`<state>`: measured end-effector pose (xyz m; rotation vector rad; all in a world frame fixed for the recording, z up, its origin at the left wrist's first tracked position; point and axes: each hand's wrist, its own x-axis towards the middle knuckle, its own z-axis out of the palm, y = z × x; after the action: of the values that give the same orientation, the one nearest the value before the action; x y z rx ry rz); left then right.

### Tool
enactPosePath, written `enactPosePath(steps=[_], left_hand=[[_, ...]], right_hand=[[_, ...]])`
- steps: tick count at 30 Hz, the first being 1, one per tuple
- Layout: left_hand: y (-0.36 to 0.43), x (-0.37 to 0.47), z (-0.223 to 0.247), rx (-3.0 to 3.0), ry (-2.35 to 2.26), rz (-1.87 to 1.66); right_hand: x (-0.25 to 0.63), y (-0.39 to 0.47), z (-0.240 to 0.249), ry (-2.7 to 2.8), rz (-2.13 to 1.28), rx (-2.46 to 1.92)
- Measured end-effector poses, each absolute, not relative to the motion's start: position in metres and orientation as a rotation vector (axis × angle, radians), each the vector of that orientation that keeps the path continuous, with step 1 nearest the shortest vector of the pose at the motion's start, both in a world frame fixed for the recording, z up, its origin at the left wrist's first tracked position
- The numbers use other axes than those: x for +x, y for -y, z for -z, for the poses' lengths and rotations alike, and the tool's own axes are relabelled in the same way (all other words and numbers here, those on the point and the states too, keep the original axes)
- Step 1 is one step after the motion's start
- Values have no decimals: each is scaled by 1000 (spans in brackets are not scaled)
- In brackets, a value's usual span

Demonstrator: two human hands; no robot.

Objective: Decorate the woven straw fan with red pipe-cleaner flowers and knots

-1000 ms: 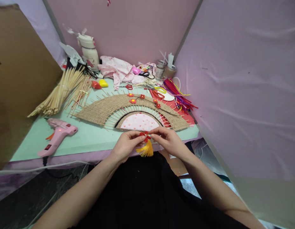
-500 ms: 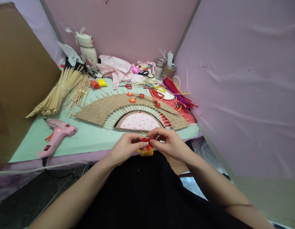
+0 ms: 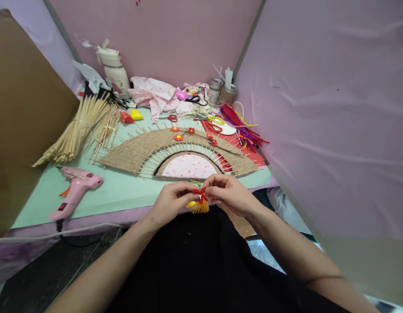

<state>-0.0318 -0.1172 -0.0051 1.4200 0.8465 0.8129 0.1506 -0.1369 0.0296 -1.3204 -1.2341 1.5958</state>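
Note:
Just off the table's front edge, my left hand point(image 3: 175, 200) and my right hand point(image 3: 229, 193) pinch a small red flower-like ornament point(image 3: 200, 194) from either side. It has whitish beads at its middle. A yellow tassel point(image 3: 200, 206) hangs beneath it, and a short yellowish cord shows above. Both hands are closed, fingertips on the red petals or loops. Right behind them lies a woven fan-shaped piece point(image 3: 129, 152) of brown twine and thin sticks, with red and orange flowers on a dark stem and a pale, dotted half-circle point(image 3: 188, 166) at its base.
A pink glue gun point(image 3: 75, 189) with a lit light lies at the left, its cord off the front edge. Bundled sticks point(image 3: 74, 130) are behind it. Scissors point(image 3: 216, 119), pipe cleaners point(image 3: 242, 126), cloth point(image 3: 154, 95) and a bottle point(image 3: 115, 71) stand or lie at the back.
The fingers have shifted on the red ornament; more of its petals and of the yellow tassel shows now. The view has turned slightly. The things on the table lie as before.

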Motion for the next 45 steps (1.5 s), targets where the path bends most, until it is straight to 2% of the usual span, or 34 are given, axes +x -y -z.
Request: enactPosePath(steps=[9, 17, 20, 26, 29, 33, 36, 42, 45], left_hand=[[118, -32, 2, 1242, -826, -676], [122, -33, -2, 898, -720, -552], [124, -33, -2, 720, -638, -470], [131, -28, -4, 465, -506, -366], [130, -29, -7, 661, -631, -548], [127, -31, -7, 1073, -903, -879], [129, -31, -7, 1272, -995, -905], [132, -29, -6, 1391, -1045, -840], [131, -29, -4, 1401, -1025, -776]], right_hand=[[155, 140, -45, 1949, -1076, -1338], [159, 139, -54, 2237, -871, -1173], [162, 137, -49, 2322, -729, -951], [176, 129, -33, 2473, -68, -320], [176, 127, -33, 2405, -264, -504], [166, 130, -37, 1966, -988, -1124], [158, 132, -39, 1666, -1371, -1302], [153, 128, -36, 1599, -1491, -1365], [152, 130, -35, 1812, -1295, -1408]])
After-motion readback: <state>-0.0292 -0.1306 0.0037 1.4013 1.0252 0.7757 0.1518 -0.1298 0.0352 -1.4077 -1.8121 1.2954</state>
